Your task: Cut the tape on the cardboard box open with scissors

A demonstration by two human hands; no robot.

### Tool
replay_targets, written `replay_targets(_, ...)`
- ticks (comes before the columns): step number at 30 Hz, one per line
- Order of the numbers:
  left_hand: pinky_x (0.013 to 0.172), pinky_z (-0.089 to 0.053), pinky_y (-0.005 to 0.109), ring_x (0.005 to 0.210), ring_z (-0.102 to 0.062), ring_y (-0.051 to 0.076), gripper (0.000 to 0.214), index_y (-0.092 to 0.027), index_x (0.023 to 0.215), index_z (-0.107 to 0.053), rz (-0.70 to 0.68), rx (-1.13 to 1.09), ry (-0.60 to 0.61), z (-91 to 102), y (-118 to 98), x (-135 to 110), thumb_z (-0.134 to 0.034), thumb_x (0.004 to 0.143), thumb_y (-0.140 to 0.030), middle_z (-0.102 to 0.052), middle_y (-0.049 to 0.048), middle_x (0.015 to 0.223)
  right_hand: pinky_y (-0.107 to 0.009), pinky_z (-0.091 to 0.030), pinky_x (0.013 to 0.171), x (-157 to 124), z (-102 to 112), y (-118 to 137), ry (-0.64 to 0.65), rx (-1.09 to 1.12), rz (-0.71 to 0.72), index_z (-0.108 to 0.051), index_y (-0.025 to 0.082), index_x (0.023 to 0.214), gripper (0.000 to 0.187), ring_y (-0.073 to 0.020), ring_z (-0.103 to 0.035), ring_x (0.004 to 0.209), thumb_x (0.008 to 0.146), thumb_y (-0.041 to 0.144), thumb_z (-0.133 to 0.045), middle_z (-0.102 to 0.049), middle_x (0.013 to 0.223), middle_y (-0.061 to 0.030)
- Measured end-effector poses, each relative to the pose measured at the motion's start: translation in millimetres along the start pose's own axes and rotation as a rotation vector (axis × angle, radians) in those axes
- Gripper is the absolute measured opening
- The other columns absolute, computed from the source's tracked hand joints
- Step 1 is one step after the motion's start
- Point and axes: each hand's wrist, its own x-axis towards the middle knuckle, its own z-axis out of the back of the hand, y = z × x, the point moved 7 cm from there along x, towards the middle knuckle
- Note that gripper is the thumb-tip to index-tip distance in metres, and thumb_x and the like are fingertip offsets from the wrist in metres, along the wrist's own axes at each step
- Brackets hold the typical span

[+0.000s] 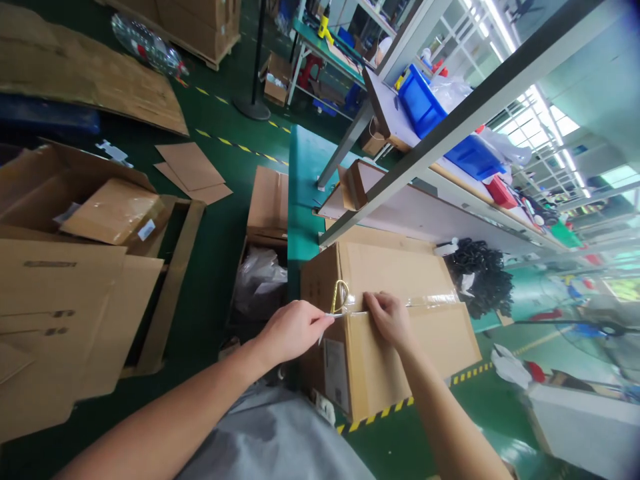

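1. We note the left hand (293,328) pinching a thin tool (334,314) at the near edge of the sealed carton (400,347), on its clear tape (430,300).
2. The right hand (387,317) presses fingertips flat on the carton's top, just beside the tape (nothing held).
3. Black cables (480,277) lie behind the carton; an open box (260,280) stands left of it.
4. The carton sits at the green table (300,173) edge, under a shelf rail (450,127).

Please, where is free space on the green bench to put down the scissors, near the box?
The green bench is bare behind the taped box, up to the shelf frame. Beside the box, black cables crowd it. The left hand holds the scissors; the right hand presses the tape.
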Motion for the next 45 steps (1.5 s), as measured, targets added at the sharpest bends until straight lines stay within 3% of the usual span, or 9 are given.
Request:
replay_targets(5,0.054,-0.019,0.03,0.049,-0.035,0.013,0.048,-0.018,0.051,-0.058,-0.026,-0.001,0.006,-2.1,0.1,8.3,-0.05,0.089,-0.047,-0.046,-0.0011,0.05,-0.026,-0.029,0.053,2.3,-2.7,-4.3,-0.005,0.01,-0.095,-0.037,0.02,0.052,0.053,-0.0122,-0.039,0.053,0.088,0.059,-0.041,-0.038,0.054,0.0021)
replay_targets(9,0.053,-0.018,0.03,0.049,-0.034,0.012,0.047,-0.018,0.052,-0.058,-0.021,-0.023,0.024,-5.0,3.5,-0.6,-0.047,0.09,-0.045,-0.046,-0.0011,0.049,-0.025,-0.027,0.051,3.2,-3.9,-6.5,0.009,0.017,-0.14,-0.035,0.02,0.053,0.053,-0.0113,-0.035,0.052,0.085,0.062,-0.043,-0.032,0.054,0.0029)
replay_targets(14,0.05,-0.016,0.031,0.045,-0.024,0.011,0.052,-0.017,0.043,-0.052,-0.016,-0.048,0.087,-20.9,3.5,-14.4,-0.056,0.084,-0.05,-0.033,-0.0036,0.043,-0.024,-0.026,0.049,4.4,-6.1,-9.2,0.024,0.024,-0.151,-0.035,0.02,0.054,0.053,-0.0112,-0.034,0.051,0.085,0.063,-0.042,-0.031,0.054,0.003)
replay_targets(19,0.051,-0.014,0.031,0.05,-0.019,0.012,0.054,-0.017,0.045,-0.05,-0.002,-0.061,0.084,-29.7,6.2,-21.0,-0.053,0.084,-0.054,-0.026,-0.0046,0.048,-0.023,-0.023,0.047,4.8,-6.2,-13.8,0.023,0.014,-0.132,-0.035,0.02,0.054,0.052,-0.0103,-0.032,0.05,0.086,0.062,-0.043,-0.029,0.053,0.0037)
replay_targets(32,0.051,-0.011,0.03,0.054,-0.019,0.011,0.05,-0.018,0.049,-0.039,0.059,-0.102,0.021,-81.5,7.5,-86.5,-0.05,0.086,-0.05,-0.019,-0.0049,0.057,-0.025,-0.021,0.046,-1.6,4.7,-10.8,-0.001,-0.053,-0.002,-0.035,0.021,0.051,0.05,-0.0103,-0.032,0.045,0.086,0.055,-0.044,-0.031,0.046,0.004)
replay_targets(35,0.05,-0.01,0.03,0.052,-0.017,0.01,0.051,-0.018,0.047,-0.035,0.075,-0.108,0.022,-94.4,6.2,-100.4,-0.054,0.082,-0.049,-0.018,-0.0054,0.054,-0.025,-0.019,0.046,-9.7,21.7,-0.1,-0.061,-0.072,0.034,-0.034,0.021,0.05,0.05,-0.0101,-0.03,0.043,0.09,0.05,-0.041,-0.029,0.046,0.0038)
replay_targets(39,0.049,-0.015,0.028,0.051,-0.025,0.01,0.048,-0.017,0.051,-0.046,0.107,-0.121,-0.068,-100.6,3.4,-117.3,-0.056,0.081,-0.053,-0.028,-0.0052,0.052,-0.027,-0.018,0.048,-41.2,70.0,19.2,-0.179,-0.078,0.092,-0.033,0.02,0.051,0.049,-0.0105,-0.027,0.044,0.092,0.046,-0.041,-0.026,0.047,0.004)
replay_targets(43,0.051,-0.021,0.025,0.054,-0.032,0.011,0.048,-0.015,0.062,-0.058,0.118,-0.163,-0.199,-98.2,0.1,-134.3,-0.054,0.081,-0.058,-0.039,-0.004,0.055,-0.027,-0.022,0.051,-114.0,127.6,31.8,-0.26,-0.069,0.2,-0.032,0.019,0.051,0.05,-0.0114,-0.031,0.05,0.091,0.045,-0.049,-0.031,0.051,0.0032)
replay_targets(45,0.051,-0.022,0.024,0.054,-0.032,0.011,0.051,-0.014,0.067,-0.061,0.121,-0.196,-0.264,-96.9,2.4,-142.7,-0.052,0.081,-0.062,-0.039,-0.0042,0.055,-0.026,-0.026,0.054,-159.5,147.1,35.8,-0.279,-0.054,0.326,-0.036,0.019,0.053,0.049,-0.0116,-0.036,0.053,0.093,0.044,-0.051,-0.037,0.056,0.0027)
